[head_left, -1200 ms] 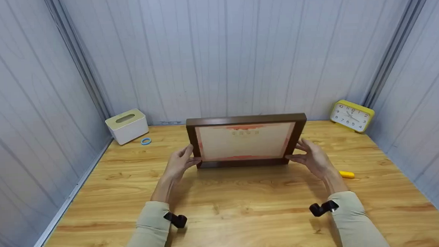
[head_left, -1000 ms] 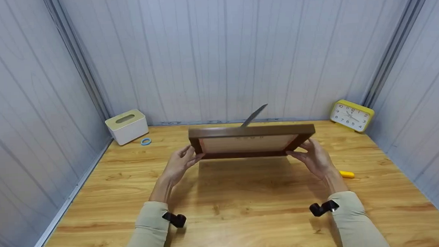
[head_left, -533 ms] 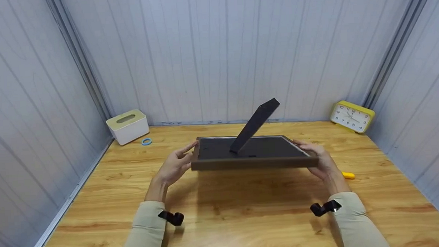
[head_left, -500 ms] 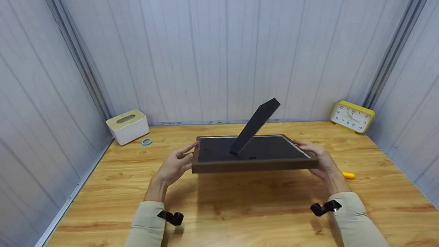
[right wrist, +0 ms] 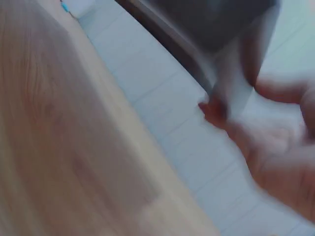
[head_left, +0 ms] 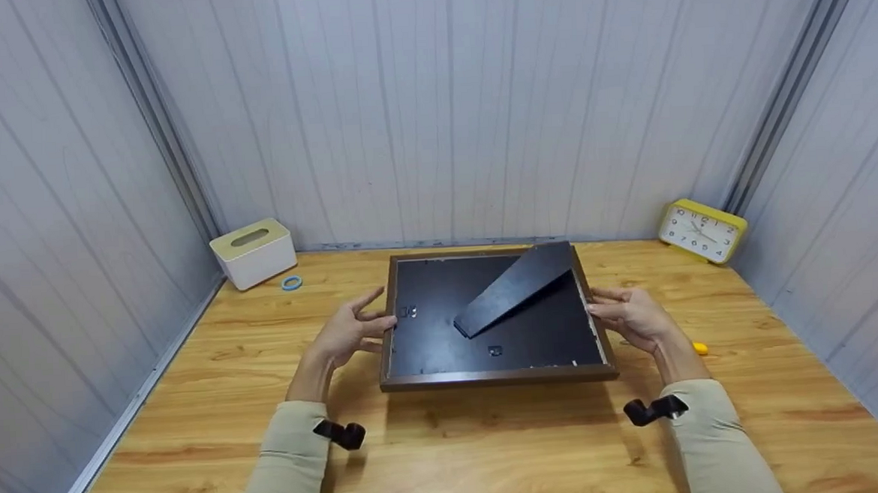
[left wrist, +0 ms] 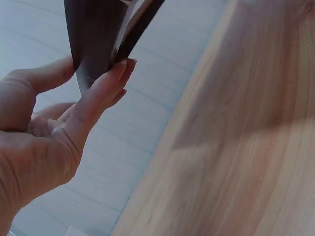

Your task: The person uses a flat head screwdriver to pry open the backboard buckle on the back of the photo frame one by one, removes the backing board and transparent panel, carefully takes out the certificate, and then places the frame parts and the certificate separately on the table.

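Note:
A brown picture frame (head_left: 498, 377) is held above the wooden table, its black back turned up and its near edge lower in the head view. From that back an easel stand (head_left: 520, 287) juts out at a slant toward the far right corner. My left hand (head_left: 346, 332) pinches the left side between thumb and fingers, as the left wrist view shows too. On the opposite side my right hand (head_left: 634, 317) grips the edge; it is blurred in the right wrist view. The frame's front face is hidden.
A white tissue box (head_left: 259, 260) with a pale yellow lid stands at the back left, a blue ring (head_left: 291, 283) beside it. At the back right is a yellow alarm clock (head_left: 701, 231). A yellow object (head_left: 700, 348) lies partly behind the right wrist. Panelled walls enclose the table.
The picture frame has tipped over from nearly upright, its printed front facing me, to back side up. Its easel stand has come into view. Both hands have kept hold of the sides.

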A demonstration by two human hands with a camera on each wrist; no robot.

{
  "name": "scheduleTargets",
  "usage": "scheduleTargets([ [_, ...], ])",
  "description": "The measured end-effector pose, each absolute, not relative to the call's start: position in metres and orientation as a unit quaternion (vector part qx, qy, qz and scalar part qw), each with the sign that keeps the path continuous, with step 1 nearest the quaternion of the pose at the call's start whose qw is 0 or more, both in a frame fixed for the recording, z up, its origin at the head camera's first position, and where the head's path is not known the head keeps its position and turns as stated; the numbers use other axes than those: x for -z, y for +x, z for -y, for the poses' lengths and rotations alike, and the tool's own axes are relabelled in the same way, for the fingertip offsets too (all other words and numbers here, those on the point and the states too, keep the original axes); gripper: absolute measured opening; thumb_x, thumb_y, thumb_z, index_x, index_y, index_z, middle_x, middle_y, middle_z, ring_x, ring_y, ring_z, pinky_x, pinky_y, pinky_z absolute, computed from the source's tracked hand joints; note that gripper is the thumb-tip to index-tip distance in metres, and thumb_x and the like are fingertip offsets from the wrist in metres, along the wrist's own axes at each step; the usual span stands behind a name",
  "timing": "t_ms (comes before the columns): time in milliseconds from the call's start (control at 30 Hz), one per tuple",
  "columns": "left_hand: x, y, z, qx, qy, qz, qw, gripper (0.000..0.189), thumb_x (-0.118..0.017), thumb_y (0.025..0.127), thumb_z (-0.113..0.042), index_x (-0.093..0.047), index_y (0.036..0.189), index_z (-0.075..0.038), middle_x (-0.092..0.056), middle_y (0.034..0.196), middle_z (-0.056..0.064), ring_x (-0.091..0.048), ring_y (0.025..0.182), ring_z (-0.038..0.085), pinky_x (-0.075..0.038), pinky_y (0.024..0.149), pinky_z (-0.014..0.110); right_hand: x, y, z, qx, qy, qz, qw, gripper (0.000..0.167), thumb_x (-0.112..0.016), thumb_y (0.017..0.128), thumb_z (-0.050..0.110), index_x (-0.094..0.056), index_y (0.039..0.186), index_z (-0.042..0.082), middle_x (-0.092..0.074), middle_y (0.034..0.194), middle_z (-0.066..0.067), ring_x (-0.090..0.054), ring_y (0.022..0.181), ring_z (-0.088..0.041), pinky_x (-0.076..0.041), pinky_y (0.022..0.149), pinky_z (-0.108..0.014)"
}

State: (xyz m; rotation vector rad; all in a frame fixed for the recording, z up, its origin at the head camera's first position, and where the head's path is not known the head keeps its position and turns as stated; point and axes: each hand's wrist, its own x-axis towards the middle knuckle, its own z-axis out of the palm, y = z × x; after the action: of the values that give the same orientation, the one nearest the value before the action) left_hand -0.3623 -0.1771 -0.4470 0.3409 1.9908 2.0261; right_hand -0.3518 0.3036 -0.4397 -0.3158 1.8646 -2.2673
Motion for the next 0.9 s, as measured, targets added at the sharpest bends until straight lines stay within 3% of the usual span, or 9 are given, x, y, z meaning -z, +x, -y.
scheduleTargets([
  [100,0.449,-0.362,0.175,-0.683,0.097,-0.708,0.15,0.073,-0.068,0.096,-0.01,-0.028,0.154,0.006,-0.033,0.154,0.029,-0.055,0.125,0.036,-0.058,0.081,0.042,0.442,-0.35,-0.305,0.751,-0.063,-0.65,0.101,0.062,-0.057,0.096,-0.008,-0.022,0.144,-0.025,-0.07,0.113,-0.019,-0.069,0.094,-0.012,-0.055,0.086,-0.027],
  [167,0.45,-0.361,0.173,-0.662,0.09,-0.727,0.155,0.067,-0.067,0.096,-0.011,-0.033,0.149,0.012,-0.032,0.155,0.029,-0.052,0.128,0.038,-0.057,0.084,0.044,0.445,-0.35,-0.304,0.746,-0.042,-0.657,0.1,0.06,-0.06,0.095,-0.007,-0.027,0.142,-0.025,-0.074,0.099,-0.008,-0.071,0.089,-0.013,-0.056,0.082,-0.027],
  [300,0.452,-0.358,0.168,-0.613,0.087,-0.77,0.154,0.05,-0.062,0.098,-0.005,-0.045,0.141,0.015,-0.051,0.14,0.031,-0.064,0.112,0.035,-0.058,0.082,0.043,0.449,-0.35,-0.298,0.71,-0.03,-0.697,0.095,0.055,-0.062,0.095,-0.005,-0.035,0.139,-0.024,-0.073,0.104,-0.015,-0.071,0.087,-0.013,-0.057,0.079,-0.028],
  [467,0.458,-0.357,0.159,-0.569,0.078,-0.807,0.14,0.031,-0.06,0.098,0.002,-0.062,0.128,0.01,-0.07,0.111,0.02,-0.069,0.086,0.022,-0.06,0.071,0.038,0.454,-0.35,-0.288,0.62,-0.026,-0.78,0.086,0.049,-0.065,0.093,-0.005,-0.045,0.135,-0.022,-0.065,0.118,-0.031,-0.07,0.089,-0.017,-0.058,0.079,-0.033],
  [633,0.463,-0.355,0.154,-0.515,0.054,-0.848,0.112,0.022,-0.068,0.092,0.004,-0.07,0.114,0.008,-0.071,0.086,0.011,-0.064,0.069,0.016,-0.057,0.06,0.031,0.457,-0.347,-0.281,0.53,-0.028,-0.842,0.095,0.041,-0.07,0.088,-0.007,-0.058,0.125,-0.02,-0.067,0.112,-0.031,-0.07,0.088,-0.022,-0.06,0.076,-0.037],
  [767,0.463,-0.355,0.151,-0.492,0.055,-0.863,0.105,0.02,-0.074,0.088,0.004,-0.073,0.107,0.009,-0.07,0.078,0.008,-0.061,0.067,0.014,-0.054,0.058,0.028,0.457,-0.346,-0.281,0.495,-0.028,-0.863,0.098,0.027,-0.072,0.085,-0.01,-0.069,0.112,-0.015,-0.073,0.099,-0.024,-0.071,0.083,-0.023,-0.06,0.072,-0.037],
  [900,0.462,-0.352,0.148,-0.467,0.064,-0.875,0.106,0.009,-0.077,0.085,0.002,-0.076,0.093,0.005,-0.068,0.07,0.004,-0.057,0.061,0.012,-0.05,0.055,0.026,0.456,-0.344,-0.283,0.464,-0.025,-0.88,0.098,0.027,-0.074,0.083,-0.01,-0.07,0.108,-0.015,-0.073,0.095,-0.024,-0.071,0.08,-0.025,-0.06,0.07,-0.038],
])
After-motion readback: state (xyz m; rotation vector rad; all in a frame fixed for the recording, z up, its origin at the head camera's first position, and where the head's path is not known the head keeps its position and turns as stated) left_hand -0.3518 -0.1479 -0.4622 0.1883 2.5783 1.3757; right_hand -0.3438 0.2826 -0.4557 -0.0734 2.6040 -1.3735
